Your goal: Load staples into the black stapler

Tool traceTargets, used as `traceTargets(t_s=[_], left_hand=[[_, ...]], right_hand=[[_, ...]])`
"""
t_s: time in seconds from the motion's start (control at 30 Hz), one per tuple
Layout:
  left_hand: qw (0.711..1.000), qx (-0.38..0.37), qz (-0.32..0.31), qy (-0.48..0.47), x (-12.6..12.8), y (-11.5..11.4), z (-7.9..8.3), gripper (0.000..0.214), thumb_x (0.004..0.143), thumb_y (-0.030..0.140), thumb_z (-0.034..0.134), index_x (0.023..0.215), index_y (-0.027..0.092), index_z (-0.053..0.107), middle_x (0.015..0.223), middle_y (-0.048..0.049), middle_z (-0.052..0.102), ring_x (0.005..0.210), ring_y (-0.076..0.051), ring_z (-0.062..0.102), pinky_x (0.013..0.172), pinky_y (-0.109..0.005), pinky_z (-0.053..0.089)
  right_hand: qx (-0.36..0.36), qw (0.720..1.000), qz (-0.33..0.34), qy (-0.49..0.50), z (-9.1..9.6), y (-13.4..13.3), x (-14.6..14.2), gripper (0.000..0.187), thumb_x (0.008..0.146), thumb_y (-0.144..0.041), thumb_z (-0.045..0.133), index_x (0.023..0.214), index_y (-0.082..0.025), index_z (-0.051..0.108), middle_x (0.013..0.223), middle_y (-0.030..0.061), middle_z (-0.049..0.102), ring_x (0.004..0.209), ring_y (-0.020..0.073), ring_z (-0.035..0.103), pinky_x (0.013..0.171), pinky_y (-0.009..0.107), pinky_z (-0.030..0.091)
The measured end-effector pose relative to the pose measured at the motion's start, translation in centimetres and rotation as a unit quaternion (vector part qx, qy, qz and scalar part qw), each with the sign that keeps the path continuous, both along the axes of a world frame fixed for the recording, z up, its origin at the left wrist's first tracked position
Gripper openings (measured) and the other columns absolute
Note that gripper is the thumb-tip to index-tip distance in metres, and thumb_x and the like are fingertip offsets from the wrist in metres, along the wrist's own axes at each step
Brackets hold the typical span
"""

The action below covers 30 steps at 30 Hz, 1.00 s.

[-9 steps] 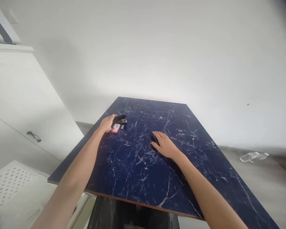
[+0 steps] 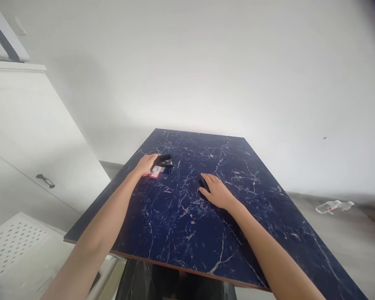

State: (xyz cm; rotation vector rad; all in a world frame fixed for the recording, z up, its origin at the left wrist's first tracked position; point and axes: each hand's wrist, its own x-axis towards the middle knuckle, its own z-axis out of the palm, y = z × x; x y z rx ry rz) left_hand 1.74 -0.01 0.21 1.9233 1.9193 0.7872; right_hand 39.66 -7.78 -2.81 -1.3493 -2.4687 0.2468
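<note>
1. Since the head view alone shows this moment, all of it comes from there: the left hand (image 2: 147, 163) reaches to the far left part of the bench (image 2: 187, 237). Its fingers are closed narrowly on the near end of a black stapler (image 2: 165, 160) that lies flat on the top.
2. Just beside that hand, on the person's side, lie two small red boxes (image 2: 155, 171). I cannot tell whether the hand touches them.
3. The right hand (image 2: 218, 192) lies wide and flat, palm down, near the middle of the bench and holds nothing. Its fingertips rest on or against a small dark thing (image 2: 202, 183), mostly hidden and too dim to name.
4. Compared with a moment ago, the left hand and the stapler have slid a little to the right, farther onto the bench. The boxes look slightly shifted too, though that may be only the camera. The right hand and the dark thing have kept their place.
5. Judging from that, the left hand has the stapler under its control and is doing the work, while the right merely rests.
6. Around them: a white cupboard (image 2: 34, 137) with a dark handle (image 2: 45, 180) at left and a holed white panel (image 2: 15, 241) low left. A clear bottle (image 2: 331, 206) lies on the floor (image 2: 346, 250) at right.
</note>
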Motion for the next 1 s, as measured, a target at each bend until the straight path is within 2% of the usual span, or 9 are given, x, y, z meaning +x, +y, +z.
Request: traceTargets(t_s=[0.1, 0.3, 0.43, 0.5, 0.57, 0.67, 0.8, 0.9, 1.0], left_hand=[[0.996, 0.017, -0.088, -0.016, 2.1, -0.4, -0.1, 0.055, 0.103, 0.042, 0.027, 0.127, 0.021, 0.071, 0.122, -0.0070, 0.073, 0.115, -0.026, 0.065, 0.097, -0.031, 0.046], [0.980, 0.051, -0.194, -0.003, 9.0, -3.5, -0.6, 0.059, 0.105, 0.046, 0.024, 0.125, 0.022, 0.073, 0.123, -0.0049, 0.072, 0.118, -0.027, 0.061, 0.103, -0.035, 0.044], [0.969, 0.064, -0.238, 0.009, 11.9, -5.6, -1.5, 0.054, 0.105, 0.048, 0.027, 0.133, 0.027, 0.068, 0.130, -0.0019, 0.070, 0.125, -0.026, 0.055, 0.111, -0.039, 0.040], [0.967, 0.056, -0.247, 0.007, 12.4, -6.0, -1.6, 0.055, 0.105, 0.050, 0.027, 0.135, 0.027, 0.066, 0.131, -0.0018, 0.069, 0.125, -0.027, 0.055, 0.112, -0.039, 0.040], [0.967, 0.049, -0.251, 0.002, 12.4, -6.1, -1.6, 0.057, 0.105, 0.050, 0.025, 0.135, 0.026, 0.067, 0.133, -0.0016, 0.068, 0.125, -0.027, 0.055, 0.112, -0.039, 0.039], [0.965, 0.048, -0.256, -0.010, 12.4, -6.0, -1.5, 0.059, 0.106, 0.047, 0.019, 0.133, 0.027, 0.068, 0.135, 0.0007, 0.067, 0.126, -0.025, 0.056, 0.114, -0.037, 0.037], [0.964, 0.037, -0.264, -0.019, 12.0, -5.9, -1.1, 0.059, 0.106, 0.042, 0.017, 0.133, 0.027, 0.068, 0.135, 0.0018, 0.067, 0.127, -0.025, 0.056, 0.115, -0.038, 0.037], [0.952, -0.014, -0.298, -0.071, 10.7, -5.4, -0.9, 0.051, 0.100, 0.035, 0.031, 0.139, 0.029, 0.063, 0.144, 0.0017, 0.060, 0.131, -0.026, 0.053, 0.115, -0.038, 0.039], [0.937, -0.080, -0.315, -0.127, 9.4, -4.7, -0.7, 0.055, 0.090, 0.028, 0.041, 0.141, 0.028, 0.060, 0.148, 0.0001, 0.056, 0.129, -0.027, 0.056, 0.108, -0.035, 0.046]], right_hand=[[-0.009, 1.000, -0.003, -0.008, 0.3, -0.1, 0.0, 0.067, 0.101, -0.054, 0.039, 0.157, -0.017, 0.035, 0.158, 0.0130, 0.041, 0.147, 0.0353, 0.034, 0.120, 0.054, 0.031], [-0.003, 1.000, -0.018, 0.019, 0.1, -0.2, -0.2, 0.075, 0.099, -0.053, 0.044, 0.159, -0.014, 0.024, 0.155, 0.0179, 0.043, 0.142, 0.0358, 0.041, 0.116, 0.053, 0.035], [0.038, 0.997, -0.041, 0.060, 0.6, -0.3, -0.5, 0.052, 0.093, -0.040, 0.053, 0.138, -0.016, 0.045, 0.131, 0.0160, 0.060, 0.121, 0.0317, 0.057, 0.103, 0.046, 0.045], [0.053, 0.994, -0.065, 0.076, 1.3, -0.5, -0.5, 0.033, 0.091, -0.035, 0.053, 0.119, -0.019, 0.054, 0.115, 0.0122, 0.064, 0.103, 0.0273, 0.063, 0.087, 0.039, 0.050], [0.072, 0.992, -0.073, 0.078, 2.1, -0.7, -0.4, 0.015, 0.089, -0.030, 0.051, 0.100, -0.021, 0.057, 0.100, 0.0079, 0.065, 0.086, 0.0225, 0.062, 0.073, 0.033, 0.047], [0.082, 0.993, -0.053, 0.070, 3.2, -1.3, -0.4, 0.012, 0.090, -0.029, 0.051, 0.081, -0.022, 0.054, 0.078, 0.0016, 0.062, 0.066, 0.0167, 0.055, 0.061, 0.029, 0.037], [0.052, 0.993, -0.066, 0.080, 3.7, -2.0, -0.8, 0.017, 0.092, -0.034, 0.051, 0.079, -0.023, 0.052, 0.063, -0.0028, 0.056, 0.054, 0.0139, 0.048, 0.056, 0.026, 0.030], [0.059, 0.986, -0.097, 0.123, 3.6, -2.0, -0.7, 0.018, 0.091, -0.036, 0.052, 0.079, -0.023, 0.050, 0.058, -0.0042, 0.052, 0.053, 0.0139, 0.048, 0.057, 0.025, 0.031], [0.067, 0.978, -0.120, 0.159, 3.4, -1.6, -0.2, 0.015, 0.091, -0.036, 0.052, 0.084, -0.023, 0.051, 0.056, -0.0053, 0.049, 0.051, 0.0142, 0.048, 0.058, 0.025, 0.033]])
